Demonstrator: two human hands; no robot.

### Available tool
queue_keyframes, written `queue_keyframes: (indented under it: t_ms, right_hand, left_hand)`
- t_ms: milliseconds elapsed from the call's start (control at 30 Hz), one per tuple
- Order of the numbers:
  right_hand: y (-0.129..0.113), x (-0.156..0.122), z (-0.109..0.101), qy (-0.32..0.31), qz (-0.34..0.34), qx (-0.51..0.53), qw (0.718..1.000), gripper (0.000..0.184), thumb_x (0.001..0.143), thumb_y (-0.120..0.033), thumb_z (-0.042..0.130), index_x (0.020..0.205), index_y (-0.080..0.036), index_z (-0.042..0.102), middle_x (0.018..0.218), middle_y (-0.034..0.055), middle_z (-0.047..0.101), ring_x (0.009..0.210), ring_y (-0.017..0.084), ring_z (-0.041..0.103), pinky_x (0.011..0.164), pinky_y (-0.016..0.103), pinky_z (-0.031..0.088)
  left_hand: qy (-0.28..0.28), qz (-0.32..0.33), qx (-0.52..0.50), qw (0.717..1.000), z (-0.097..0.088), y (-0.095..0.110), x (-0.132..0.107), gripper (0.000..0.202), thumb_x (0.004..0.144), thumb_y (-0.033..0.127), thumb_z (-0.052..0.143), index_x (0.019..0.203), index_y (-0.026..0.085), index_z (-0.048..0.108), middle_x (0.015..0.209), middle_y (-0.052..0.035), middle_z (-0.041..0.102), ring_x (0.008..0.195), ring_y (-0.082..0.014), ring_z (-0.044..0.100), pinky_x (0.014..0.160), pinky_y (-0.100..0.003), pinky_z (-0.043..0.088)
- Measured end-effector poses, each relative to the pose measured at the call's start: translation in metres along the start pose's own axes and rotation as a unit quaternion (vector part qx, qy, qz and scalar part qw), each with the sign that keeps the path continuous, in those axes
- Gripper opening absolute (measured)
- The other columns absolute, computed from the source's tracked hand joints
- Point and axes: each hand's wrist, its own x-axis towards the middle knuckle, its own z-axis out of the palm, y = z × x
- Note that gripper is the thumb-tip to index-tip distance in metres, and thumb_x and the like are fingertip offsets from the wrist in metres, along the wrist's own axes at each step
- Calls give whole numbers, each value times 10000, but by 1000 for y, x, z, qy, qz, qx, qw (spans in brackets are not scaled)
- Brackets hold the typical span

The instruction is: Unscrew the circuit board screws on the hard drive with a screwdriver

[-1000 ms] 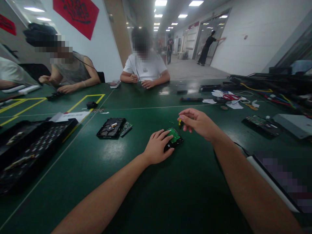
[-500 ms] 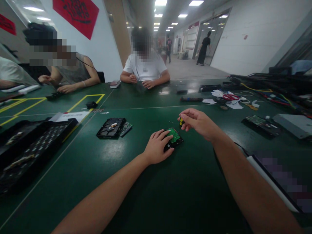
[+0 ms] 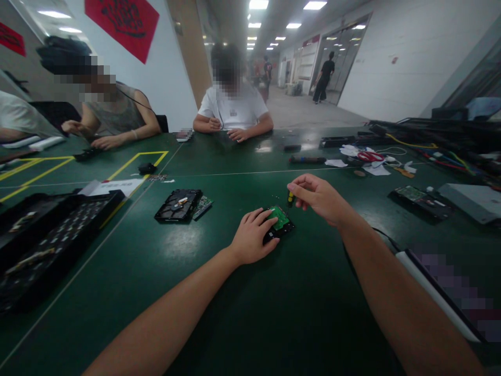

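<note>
A hard drive point(image 3: 283, 220) with a green circuit board lies on the table in front of me. My left hand point(image 3: 253, 236) holds it down, fingers across the board and thumb along the near edge. Just beyond its right corner, my right hand point(image 3: 313, 196) is closed on a small screwdriver point(image 3: 290, 198) with a yellow and black handle. The screwdriver points downward, and its tip is too small to make out. Tiny loose screws point(image 3: 276, 197) lie behind the drive.
To the left are an opened black drive casing point(image 3: 178, 205), a circuit board point(image 3: 202, 207) and a black tray of parts point(image 3: 58, 245). On the right lie another drive point(image 3: 420, 202), a grey metal box point(image 3: 472, 201) and tangled cables point(image 3: 430, 149). A co-worker point(image 3: 233, 112) sits opposite.
My right hand's fingers have shifted slightly on the screwdriver, and more of its handle shows below them. My left hand and the hard drive stay in place. A person behind walks on.
</note>
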Motion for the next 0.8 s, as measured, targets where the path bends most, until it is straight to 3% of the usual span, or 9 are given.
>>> queue_keyframes:
  t_ms: [200, 400, 633, 800]
  right_hand:
    - [0, 0, -2, -5, 0, 11, 1000, 280, 940, -455, 731, 1013, -200, 642, 834, 34, 703, 610, 135, 649, 489, 242, 476]
    - [1, 1, -2, -32, 6, 53, 998, 261, 941, -427, 717, 1036, -184, 711, 954, 65, 741, 682, 142, 682, 622, 276, 558]
    - [1, 0, -5, -43, -16, -16, 999, 327, 952, -504, 693, 1036, -195, 755, 750, 15, 673, 618, 124, 583, 513, 235, 426]
    - [0, -1, -1, -10, -3, -37, 999, 366, 890, -533, 773, 979, -190, 680, 736, 13, 672, 576, 125, 581, 484, 243, 440]
  left_hand:
    - [0, 3, 3, 1000, 0, 0, 0, 632, 954, 534, 658, 1523, 282, 547, 1629, -90, 486, 1548, -379, 360, 1246, -604, 314]
    - [1, 2, 8, 1000, 1, 0, -1, 631, 954, 531, 655, 1518, 268, 552, 1634, -92, 482, 1549, -380, 358, 1248, -603, 309]
    - [-4, 1, 5, 1000, 1, -1, 0, 639, 953, 536, 655, 1524, 274, 544, 1639, -92, 476, 1555, -377, 350, 1248, -606, 308]
    - [-2, -1, -1, 1000, 1, -1, 0, 636, 956, 541, 653, 1528, 286, 541, 1637, -90, 477, 1557, -381, 348, 1252, -616, 304]
